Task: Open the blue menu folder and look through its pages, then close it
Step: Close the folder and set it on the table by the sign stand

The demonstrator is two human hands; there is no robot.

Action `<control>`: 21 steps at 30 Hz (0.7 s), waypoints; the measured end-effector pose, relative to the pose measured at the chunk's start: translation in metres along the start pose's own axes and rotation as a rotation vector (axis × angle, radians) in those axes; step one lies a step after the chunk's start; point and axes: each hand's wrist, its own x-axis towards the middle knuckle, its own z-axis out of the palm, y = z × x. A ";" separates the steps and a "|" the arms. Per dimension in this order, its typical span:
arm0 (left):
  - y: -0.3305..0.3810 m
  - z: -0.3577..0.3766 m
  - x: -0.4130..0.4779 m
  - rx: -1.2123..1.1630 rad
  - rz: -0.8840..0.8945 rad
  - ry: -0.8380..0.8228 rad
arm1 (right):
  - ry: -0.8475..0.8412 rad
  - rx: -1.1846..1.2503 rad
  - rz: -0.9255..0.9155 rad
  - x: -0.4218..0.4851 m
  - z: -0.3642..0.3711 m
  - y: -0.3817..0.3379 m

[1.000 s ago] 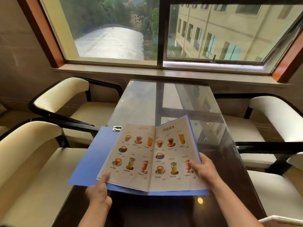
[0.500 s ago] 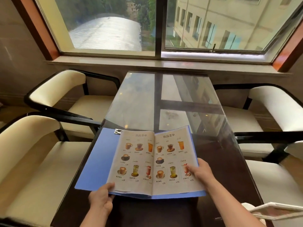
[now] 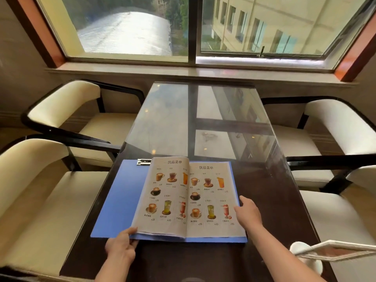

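Observation:
The blue menu folder (image 3: 120, 202) lies open on the near end of the table, its left cover hanging over the table's left edge. Its drink pages (image 3: 189, 197) are spread out, printed with pictures of coffees and juices. A metal clip (image 3: 143, 161) sits at the folder's top. My left hand (image 3: 122, 246) pinches the bottom left corner of the turned pages. My right hand (image 3: 249, 213) rests flat on the right page near its outer edge, fingers spread.
The dark table (image 3: 270, 192) has a glass top that reflects the window. Cream chairs (image 3: 67, 192) with black arms stand on the left, and more chairs (image 3: 343, 129) on the right. A white woven object (image 3: 333, 250) juts in at lower right.
The folder has settled lower and flatter on the table. The turned pages have come further right over the left cover. My right hand has slid to the right page's edge.

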 end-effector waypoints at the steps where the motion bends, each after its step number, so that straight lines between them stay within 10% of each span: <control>1: 0.000 0.000 0.000 -0.009 0.002 0.002 | -0.008 -0.006 0.000 -0.001 0.001 0.002; 21: 0.016 -0.003 -0.017 -0.199 -0.082 0.077 | -0.042 -0.036 0.021 -0.012 0.012 0.011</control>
